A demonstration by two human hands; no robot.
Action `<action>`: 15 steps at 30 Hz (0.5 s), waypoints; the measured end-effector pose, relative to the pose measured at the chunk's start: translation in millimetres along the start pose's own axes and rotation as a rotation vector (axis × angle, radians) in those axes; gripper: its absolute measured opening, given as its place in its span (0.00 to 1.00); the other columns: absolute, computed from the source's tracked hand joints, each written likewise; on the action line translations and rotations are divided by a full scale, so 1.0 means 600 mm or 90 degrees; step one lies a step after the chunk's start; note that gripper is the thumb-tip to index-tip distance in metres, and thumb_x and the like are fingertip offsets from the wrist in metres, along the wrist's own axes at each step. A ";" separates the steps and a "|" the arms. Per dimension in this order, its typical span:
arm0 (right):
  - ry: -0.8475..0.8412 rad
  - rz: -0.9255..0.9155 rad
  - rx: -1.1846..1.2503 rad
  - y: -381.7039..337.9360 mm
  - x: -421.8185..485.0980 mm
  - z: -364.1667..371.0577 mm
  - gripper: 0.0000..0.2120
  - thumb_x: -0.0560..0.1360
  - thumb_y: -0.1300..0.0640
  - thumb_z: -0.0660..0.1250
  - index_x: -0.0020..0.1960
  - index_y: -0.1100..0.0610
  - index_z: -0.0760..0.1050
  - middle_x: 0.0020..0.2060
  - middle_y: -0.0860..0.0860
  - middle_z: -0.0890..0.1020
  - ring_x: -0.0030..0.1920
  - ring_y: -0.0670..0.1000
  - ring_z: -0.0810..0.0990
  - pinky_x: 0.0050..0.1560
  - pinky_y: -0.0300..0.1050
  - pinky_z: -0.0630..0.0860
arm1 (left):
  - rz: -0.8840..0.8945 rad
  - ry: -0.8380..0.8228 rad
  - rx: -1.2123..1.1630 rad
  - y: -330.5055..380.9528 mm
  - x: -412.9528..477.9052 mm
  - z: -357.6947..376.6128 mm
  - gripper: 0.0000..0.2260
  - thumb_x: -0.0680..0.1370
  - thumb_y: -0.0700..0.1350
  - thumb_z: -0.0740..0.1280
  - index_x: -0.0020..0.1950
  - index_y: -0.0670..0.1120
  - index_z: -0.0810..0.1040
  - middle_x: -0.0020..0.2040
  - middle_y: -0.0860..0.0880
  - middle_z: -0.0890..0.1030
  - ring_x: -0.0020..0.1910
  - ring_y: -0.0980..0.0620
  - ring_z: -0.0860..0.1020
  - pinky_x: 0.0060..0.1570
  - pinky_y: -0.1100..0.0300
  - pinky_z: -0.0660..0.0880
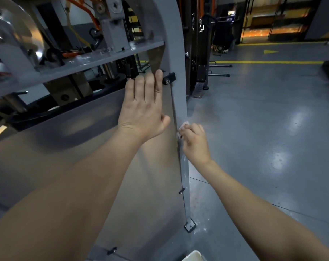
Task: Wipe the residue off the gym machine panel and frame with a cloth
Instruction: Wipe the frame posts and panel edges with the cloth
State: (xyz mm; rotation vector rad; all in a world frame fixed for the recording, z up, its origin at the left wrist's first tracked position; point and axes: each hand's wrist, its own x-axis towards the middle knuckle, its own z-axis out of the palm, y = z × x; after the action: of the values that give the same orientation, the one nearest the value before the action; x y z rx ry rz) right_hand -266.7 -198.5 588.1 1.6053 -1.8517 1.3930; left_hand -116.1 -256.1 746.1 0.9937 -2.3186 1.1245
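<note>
The gym machine's smooth grey panel (84, 140) fills the left and centre, bounded on the right by a grey upright frame post (178, 53). My left hand (144, 108) lies flat on the panel near its upper right corner, fingers straight and pointing up. My right hand (194, 142) grips a small white cloth (183, 128) and holds it against the side of the post. Whitish smears show on the post below that hand, at the residue (184, 166).
A black knob (168, 78) juts from the post above my left fingers. Small black clips (181, 191) hold the panel edge. The post's foot plate (190, 226) is bolted to the grey floor (263, 129). Other dark machines (201, 53) stand behind. A pale object (194, 256) sits at the bottom edge.
</note>
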 end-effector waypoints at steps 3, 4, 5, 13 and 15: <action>0.041 0.000 0.007 -0.020 0.064 -0.020 0.12 0.67 0.77 0.63 0.41 0.63 0.77 0.42 0.55 0.76 0.43 0.56 0.71 0.42 0.46 0.69 | 0.004 -0.003 -0.004 0.000 0.000 0.002 0.47 0.73 0.64 0.55 0.82 0.35 0.46 0.73 0.34 0.63 0.67 0.35 0.63 0.72 0.39 0.60; 0.075 -0.006 0.012 -0.029 0.088 -0.026 0.13 0.68 0.77 0.62 0.42 0.62 0.77 0.42 0.55 0.76 0.44 0.57 0.71 0.44 0.45 0.69 | 0.003 -0.003 -0.006 0.000 0.000 0.002 0.47 0.73 0.64 0.55 0.82 0.35 0.46 0.73 0.34 0.63 0.67 0.35 0.63 0.72 0.39 0.61; 0.105 -0.009 0.023 -0.035 0.103 -0.031 0.13 0.69 0.77 0.61 0.42 0.62 0.77 0.42 0.55 0.77 0.44 0.56 0.71 0.45 0.43 0.69 | 0.003 -0.006 -0.009 0.000 0.001 0.002 0.47 0.73 0.64 0.55 0.82 0.35 0.46 0.73 0.34 0.63 0.67 0.35 0.64 0.72 0.39 0.61; -0.022 0.141 0.033 0.014 -0.053 0.029 0.10 0.68 0.71 0.60 0.40 0.59 0.77 0.43 0.52 0.76 0.43 0.58 0.72 0.44 0.37 0.60 | -0.012 -0.034 -0.005 0.002 0.002 -0.002 0.48 0.74 0.65 0.58 0.82 0.35 0.45 0.74 0.34 0.61 0.69 0.34 0.64 0.73 0.39 0.58; -0.081 0.210 0.073 0.018 -0.074 0.022 0.12 0.69 0.69 0.59 0.42 0.59 0.80 0.41 0.45 0.75 0.46 0.59 0.76 0.45 0.40 0.66 | -0.019 -0.052 -0.016 0.004 -0.003 -0.012 0.48 0.74 0.65 0.58 0.82 0.36 0.45 0.75 0.34 0.61 0.71 0.35 0.62 0.74 0.40 0.56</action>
State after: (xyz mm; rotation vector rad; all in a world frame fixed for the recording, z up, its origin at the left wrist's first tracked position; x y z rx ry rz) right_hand -257.9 -185.3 543.4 1.5231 -2.2282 1.5890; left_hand -116.3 -248.6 748.2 1.0801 -2.3681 1.0588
